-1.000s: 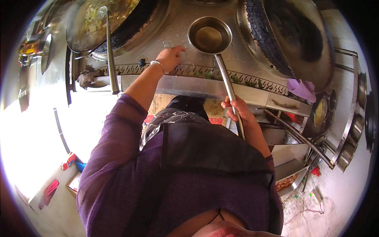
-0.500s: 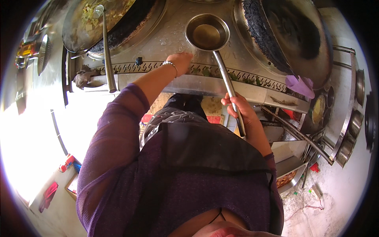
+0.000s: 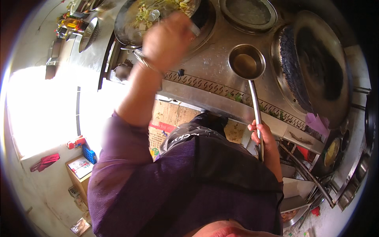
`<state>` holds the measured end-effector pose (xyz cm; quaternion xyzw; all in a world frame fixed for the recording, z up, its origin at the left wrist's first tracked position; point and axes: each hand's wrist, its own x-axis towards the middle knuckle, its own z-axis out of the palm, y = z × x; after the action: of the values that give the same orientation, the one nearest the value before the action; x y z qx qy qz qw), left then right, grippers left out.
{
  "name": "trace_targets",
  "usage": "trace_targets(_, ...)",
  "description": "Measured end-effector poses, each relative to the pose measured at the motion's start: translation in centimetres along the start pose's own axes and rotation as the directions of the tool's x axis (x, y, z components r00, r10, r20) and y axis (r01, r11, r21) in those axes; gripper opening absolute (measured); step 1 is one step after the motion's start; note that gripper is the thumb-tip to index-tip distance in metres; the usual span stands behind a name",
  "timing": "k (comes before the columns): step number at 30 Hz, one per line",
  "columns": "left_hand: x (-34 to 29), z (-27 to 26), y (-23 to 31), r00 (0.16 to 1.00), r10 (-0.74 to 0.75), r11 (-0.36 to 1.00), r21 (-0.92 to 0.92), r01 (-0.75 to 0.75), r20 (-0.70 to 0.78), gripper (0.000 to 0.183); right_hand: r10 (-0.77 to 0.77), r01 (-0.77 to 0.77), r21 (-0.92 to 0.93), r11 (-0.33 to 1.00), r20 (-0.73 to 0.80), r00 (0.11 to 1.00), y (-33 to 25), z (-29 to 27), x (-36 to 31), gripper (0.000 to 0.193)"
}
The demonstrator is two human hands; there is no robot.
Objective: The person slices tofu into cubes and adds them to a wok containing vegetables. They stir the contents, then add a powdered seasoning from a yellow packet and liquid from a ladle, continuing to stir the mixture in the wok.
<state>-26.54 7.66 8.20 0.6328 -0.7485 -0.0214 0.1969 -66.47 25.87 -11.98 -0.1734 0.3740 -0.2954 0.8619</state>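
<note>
My right hand [image 3: 263,136] is wrapped round the handle of a long metal ladle [image 3: 255,98]. The ladle's round bowl rests over the steel stove top and holds brownish liquid [image 3: 244,64]. My left hand [image 3: 167,39], smeared by motion, is raised at the near side of the left wok [image 3: 121,29]. A small whitish patch shows beside its fingers; what it is I cannot make out. Chopped pale green and yellow food [image 3: 144,12] lies in that wok, with a second ladle's bowl [image 3: 154,15] among it. My left hand and forearm hide most of that ladle's handle.
A large dark wok [image 3: 319,55] stands tilted at the right, a purple cloth [image 3: 317,123] by its near edge. A round metal lid or pan [image 3: 248,14] sits at the back. A slotted drain [image 3: 201,83] with green scraps runs along the stove's front. A perforated skimmer [image 3: 89,34] is at far left.
My left hand has risen from the stove's front edge toward the left wok. The view has turned, so the stove appears shifted rightward. My right hand keeps its grip on the ladle.
</note>
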Motion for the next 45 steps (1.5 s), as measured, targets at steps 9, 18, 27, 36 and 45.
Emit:
trace_targets(9, 3.8, 7.9, 6.2, 0.938, 0.168, 0.985, -0.087, -0.149, 0.302, 0.036, -0.009, 0.008, -0.014, 1.0, -0.056, 0.998, 0.0, 0.8, -0.3, 0.028)
trace_targets(18, 5.5, 25.3, 11.4, 0.663, 0.106, 0.966, 0.081, -0.246, 0.741, 0.061, -0.052, 0.049, -0.025, 0.998, -0.128, 0.99, 0.2, 2.2, -0.7, 0.027)
trace_targets(27, 3.2, 31.4, 11.9, 0.727, 0.001, 0.993, -0.084, 0.078, 0.687, 0.058, -0.016, 0.021, 0.027, 0.999, -0.148, 0.989, -0.1, 2.7, -0.9, 0.028)
trace_targets(36, 4.0, 34.2, 8.9, 0.678, 0.475, 0.866, -0.434, -0.248, 0.56, 0.031, -0.004, 0.009, 0.039, 0.999, -0.126, 0.992, -0.1, 2.5, -0.7, 0.029)
trace_targets(45, 4.2, 31.1, 10.0, 0.542, 0.177, 0.508, -0.548, 0.664, 0.821, 0.038, 0.012, -0.002, 0.084, 0.996, -0.118, 0.993, 0.0, 2.7, -0.6, 0.027)
